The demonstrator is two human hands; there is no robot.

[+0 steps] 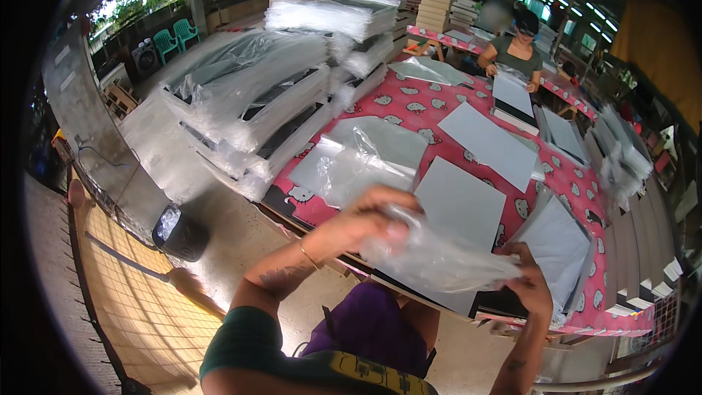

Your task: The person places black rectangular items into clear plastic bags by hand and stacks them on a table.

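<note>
A clear plastic bag (446, 252) stretches between my two hands, above the near edge of the table. My left hand (380, 219) is closed on its upper left end, a little blurred. At the other end, my right hand (528, 281) pinches the bag's edge. Beneath the bag lies a light grey rectangular board (464, 201), partly hidden by it. To the left, a pile of clear plastic bags (365, 157) rests on the table. Another light grey board (490, 143) lies farther back, and a plastic-wrapped stack (559, 252) sits right of my right hand.
The table wears a pink patterned cover (409, 95). Tall stacks of plastic-wrapped sheets (248, 95) stand at its left side. Across the table a co-worker (518, 55) handles a board and plastic. Stacked boards (632, 249) line the right edge. A black bin (179, 234) stands on the floor.
</note>
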